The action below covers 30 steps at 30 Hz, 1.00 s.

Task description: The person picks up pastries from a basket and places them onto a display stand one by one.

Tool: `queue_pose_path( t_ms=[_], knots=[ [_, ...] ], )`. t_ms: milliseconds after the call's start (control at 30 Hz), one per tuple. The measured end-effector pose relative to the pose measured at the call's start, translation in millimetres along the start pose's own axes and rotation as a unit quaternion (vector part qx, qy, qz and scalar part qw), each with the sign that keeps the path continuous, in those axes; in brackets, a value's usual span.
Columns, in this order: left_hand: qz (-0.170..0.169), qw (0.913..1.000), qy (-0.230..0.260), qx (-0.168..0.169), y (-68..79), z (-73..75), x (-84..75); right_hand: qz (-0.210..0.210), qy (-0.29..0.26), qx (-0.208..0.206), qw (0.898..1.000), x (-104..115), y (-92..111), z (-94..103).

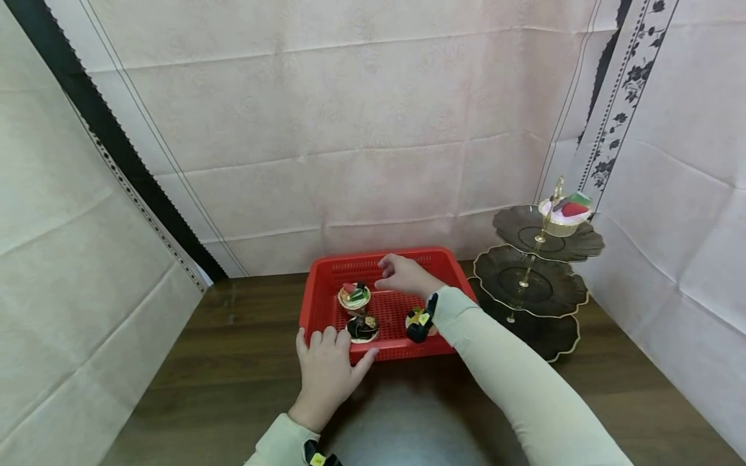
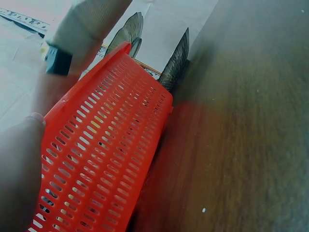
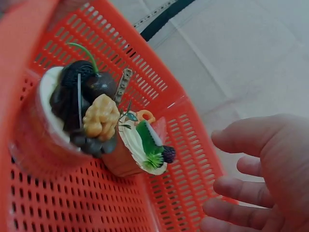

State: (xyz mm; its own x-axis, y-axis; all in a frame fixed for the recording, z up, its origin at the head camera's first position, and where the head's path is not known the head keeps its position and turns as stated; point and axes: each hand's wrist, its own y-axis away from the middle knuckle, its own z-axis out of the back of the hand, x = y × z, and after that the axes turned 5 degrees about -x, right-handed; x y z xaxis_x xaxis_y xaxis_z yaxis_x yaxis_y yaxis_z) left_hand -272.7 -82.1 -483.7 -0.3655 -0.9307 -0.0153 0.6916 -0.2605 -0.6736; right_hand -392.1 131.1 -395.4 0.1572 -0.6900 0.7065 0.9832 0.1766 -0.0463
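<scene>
My left hand [image 1: 327,374] rests at the near left corner of a red plastic basket [image 1: 402,351], fingers spread over its rim. In the left wrist view its thumb [image 2: 24,145] touches the basket's edge. Over the basket's far side hovers my right hand [image 1: 405,277], fingers loosely bent with nothing between them. Inside stand a cupcake with green and red fruit [image 1: 354,298] and, nearer, a dark chocolate one [image 1: 362,329], topped with a walnut [image 3: 102,116] and a cherry. A third cupcake with yellow topping [image 1: 412,317] is partly hidden beneath my right wrist.
Right of the basket stands a three-tier dark stand [image 1: 530,281] with gold edges; one cupcake [image 1: 564,217] sits on its top plate. The wooden table [image 1: 233,375] is bordered by white cloth [image 1: 350,129] at the back and both sides.
</scene>
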Motion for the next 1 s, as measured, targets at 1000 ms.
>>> queue_pose_path(
  t_ms=[1000],
  knots=[
    [-0.019, 0.9994, -0.004, -0.027, 1.0, -2.0, 2.3, -0.016, -0.031, 0.112, 0.993, -22, -57, -59.3]
  ],
)
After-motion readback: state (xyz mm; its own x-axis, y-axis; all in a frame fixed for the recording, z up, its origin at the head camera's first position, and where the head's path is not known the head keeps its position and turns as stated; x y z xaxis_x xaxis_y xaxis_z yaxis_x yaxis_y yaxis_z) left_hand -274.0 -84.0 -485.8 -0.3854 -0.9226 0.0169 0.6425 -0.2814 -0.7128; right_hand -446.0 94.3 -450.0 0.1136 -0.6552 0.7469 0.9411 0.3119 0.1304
